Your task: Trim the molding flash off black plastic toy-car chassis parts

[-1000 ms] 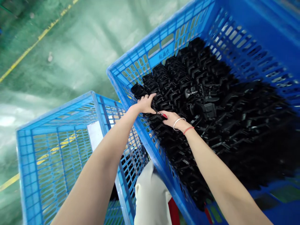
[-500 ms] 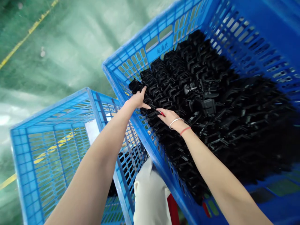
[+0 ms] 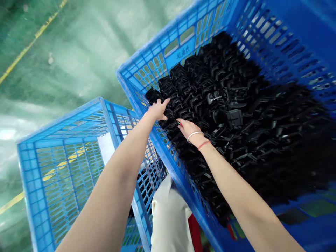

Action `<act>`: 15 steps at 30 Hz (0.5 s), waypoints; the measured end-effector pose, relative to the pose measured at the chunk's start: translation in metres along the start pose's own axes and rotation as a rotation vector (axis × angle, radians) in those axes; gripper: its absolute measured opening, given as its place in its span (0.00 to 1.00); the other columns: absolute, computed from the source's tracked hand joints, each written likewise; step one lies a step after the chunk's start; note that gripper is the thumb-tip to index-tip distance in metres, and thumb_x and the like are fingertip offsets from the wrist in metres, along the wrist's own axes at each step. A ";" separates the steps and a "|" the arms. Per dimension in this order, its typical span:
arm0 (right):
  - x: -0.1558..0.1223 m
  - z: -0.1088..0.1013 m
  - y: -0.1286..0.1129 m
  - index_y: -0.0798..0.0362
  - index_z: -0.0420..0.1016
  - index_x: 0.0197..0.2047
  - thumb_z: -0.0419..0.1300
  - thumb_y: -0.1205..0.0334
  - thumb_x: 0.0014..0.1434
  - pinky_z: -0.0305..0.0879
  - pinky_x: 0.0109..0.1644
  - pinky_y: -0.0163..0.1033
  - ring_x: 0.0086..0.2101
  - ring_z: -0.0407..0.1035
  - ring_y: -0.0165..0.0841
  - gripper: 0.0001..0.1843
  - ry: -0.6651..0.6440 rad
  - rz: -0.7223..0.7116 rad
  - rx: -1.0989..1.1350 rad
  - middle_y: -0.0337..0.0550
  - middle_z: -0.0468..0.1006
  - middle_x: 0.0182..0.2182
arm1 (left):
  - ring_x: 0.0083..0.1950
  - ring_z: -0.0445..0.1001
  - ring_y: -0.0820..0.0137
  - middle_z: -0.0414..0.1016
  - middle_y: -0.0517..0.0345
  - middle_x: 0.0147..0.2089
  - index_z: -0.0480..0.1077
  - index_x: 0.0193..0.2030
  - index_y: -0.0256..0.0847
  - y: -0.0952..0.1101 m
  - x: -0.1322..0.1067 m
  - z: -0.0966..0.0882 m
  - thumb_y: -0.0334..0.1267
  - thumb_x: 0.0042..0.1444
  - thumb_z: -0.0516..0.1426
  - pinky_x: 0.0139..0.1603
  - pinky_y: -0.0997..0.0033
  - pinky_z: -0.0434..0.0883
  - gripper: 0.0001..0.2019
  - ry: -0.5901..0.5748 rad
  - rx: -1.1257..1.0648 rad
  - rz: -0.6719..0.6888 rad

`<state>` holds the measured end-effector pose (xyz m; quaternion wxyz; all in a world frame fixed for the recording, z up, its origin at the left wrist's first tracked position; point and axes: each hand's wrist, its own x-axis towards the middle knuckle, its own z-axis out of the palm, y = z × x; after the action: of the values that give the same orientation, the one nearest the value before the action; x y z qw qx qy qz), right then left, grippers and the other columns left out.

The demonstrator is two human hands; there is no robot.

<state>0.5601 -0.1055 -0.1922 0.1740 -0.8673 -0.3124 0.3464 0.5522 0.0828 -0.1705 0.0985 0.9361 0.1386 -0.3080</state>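
Observation:
Rows of black plastic parts fill the large blue crate on the right. Over the parts near its left corner is my left hand, thumb and fingers spread, fingertips on or just above them; whether it touches one I cannot make out. Just to the right, my right hand has its fingers closed around a small red tool, whose thin tip points left toward the parts. The tool's exact kind is too small to tell. A white bangle and a red cord are on that wrist.
A second blue crate stands at the left, with a white sheet on its side wall. My light trouser leg is between the crates. Yellow lines mark the green floor.
My left hand has shifted slightly and its fingers have turned to the right. My right hand stays close by with the red tool. The view has moved a little.

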 end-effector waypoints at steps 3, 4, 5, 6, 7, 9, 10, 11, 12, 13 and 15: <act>-0.002 0.000 -0.003 0.47 0.62 0.61 0.48 0.60 0.66 0.68 0.46 0.42 0.45 0.72 0.40 0.21 -0.015 -0.002 -0.033 0.50 0.76 0.47 | 0.65 0.54 0.30 0.50 0.34 0.67 0.44 0.70 0.50 -0.001 -0.003 0.000 0.47 0.42 0.65 0.58 0.38 0.58 0.50 -0.092 -0.009 -0.003; -0.004 0.001 -0.003 0.47 0.62 0.62 0.48 0.60 0.66 0.68 0.46 0.42 0.45 0.73 0.40 0.21 -0.020 -0.006 -0.039 0.51 0.76 0.47 | 0.65 0.53 0.31 0.48 0.34 0.68 0.43 0.70 0.51 -0.001 -0.004 0.000 0.49 0.42 0.65 0.59 0.38 0.57 0.51 -0.109 -0.026 0.003; -0.005 0.002 -0.003 0.47 0.60 0.62 0.48 0.60 0.66 0.68 0.45 0.42 0.44 0.73 0.40 0.22 -0.025 -0.006 -0.044 0.51 0.76 0.47 | 0.66 0.53 0.32 0.46 0.34 0.69 0.40 0.70 0.50 -0.002 -0.004 0.000 0.51 0.42 0.65 0.60 0.40 0.57 0.52 -0.120 -0.043 0.002; -0.006 0.004 -0.003 0.47 0.59 0.63 0.49 0.60 0.66 0.68 0.45 0.42 0.44 0.73 0.40 0.23 -0.028 -0.002 -0.047 0.52 0.76 0.48 | 0.66 0.53 0.33 0.45 0.32 0.70 0.37 0.71 0.49 -0.003 -0.003 0.000 0.51 0.42 0.65 0.61 0.42 0.57 0.54 -0.134 -0.056 -0.008; -0.006 0.005 -0.003 0.47 0.58 0.64 0.49 0.60 0.66 0.68 0.45 0.42 0.44 0.73 0.40 0.23 -0.030 0.004 -0.050 0.52 0.76 0.48 | 0.67 0.53 0.35 0.44 0.30 0.70 0.34 0.71 0.46 -0.004 -0.001 0.000 0.51 0.42 0.65 0.61 0.43 0.57 0.56 -0.156 -0.064 -0.026; -0.005 0.006 -0.004 0.48 0.58 0.64 0.49 0.61 0.66 0.68 0.45 0.42 0.45 0.73 0.41 0.23 -0.035 0.015 -0.051 0.53 0.75 0.49 | 0.68 0.51 0.36 0.41 0.26 0.70 0.32 0.71 0.41 -0.004 0.003 -0.001 0.52 0.39 0.66 0.62 0.45 0.56 0.60 -0.208 -0.079 -0.081; -0.004 0.006 -0.004 0.48 0.59 0.63 0.49 0.60 0.66 0.68 0.45 0.42 0.45 0.73 0.41 0.23 -0.040 0.018 -0.048 0.53 0.75 0.49 | 0.68 0.50 0.36 0.39 0.25 0.71 0.33 0.71 0.40 -0.004 0.006 -0.001 0.52 0.37 0.67 0.62 0.45 0.55 0.62 -0.227 -0.094 -0.110; -0.003 0.004 -0.004 0.48 0.60 0.63 0.50 0.60 0.65 0.68 0.45 0.43 0.45 0.73 0.41 0.23 -0.047 0.018 -0.044 0.52 0.76 0.48 | 0.69 0.49 0.35 0.38 0.24 0.71 0.35 0.71 0.39 -0.004 0.007 -0.001 0.54 0.35 0.67 0.63 0.44 0.55 0.63 -0.235 -0.116 -0.132; -0.002 0.003 -0.004 0.48 0.61 0.62 0.51 0.59 0.65 0.68 0.45 0.43 0.45 0.73 0.41 0.22 -0.054 0.017 -0.036 0.52 0.76 0.48 | 0.69 0.49 0.35 0.38 0.24 0.71 0.37 0.71 0.38 -0.004 0.009 -0.001 0.56 0.34 0.67 0.63 0.45 0.55 0.63 -0.231 -0.142 -0.144; -0.001 0.001 -0.003 0.48 0.62 0.62 0.51 0.58 0.65 0.68 0.45 0.42 0.45 0.73 0.41 0.22 -0.059 0.014 -0.027 0.50 0.77 0.48 | 0.68 0.51 0.35 0.40 0.25 0.70 0.39 0.71 0.38 -0.004 0.009 -0.001 0.57 0.33 0.67 0.62 0.45 0.56 0.62 -0.220 -0.168 -0.144; -0.001 -0.002 -0.001 0.47 0.62 0.61 0.52 0.56 0.65 0.68 0.46 0.41 0.46 0.73 0.40 0.22 -0.057 0.011 -0.004 0.48 0.78 0.47 | 0.66 0.57 0.38 0.46 0.28 0.69 0.45 0.69 0.39 -0.005 0.009 0.000 0.61 0.38 0.63 0.61 0.48 0.59 0.55 -0.188 -0.210 -0.106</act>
<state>0.5603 -0.1058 -0.1902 0.1613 -0.8591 -0.3129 0.3715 0.5572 0.0897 -0.1769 0.1920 0.8789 0.2093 -0.3831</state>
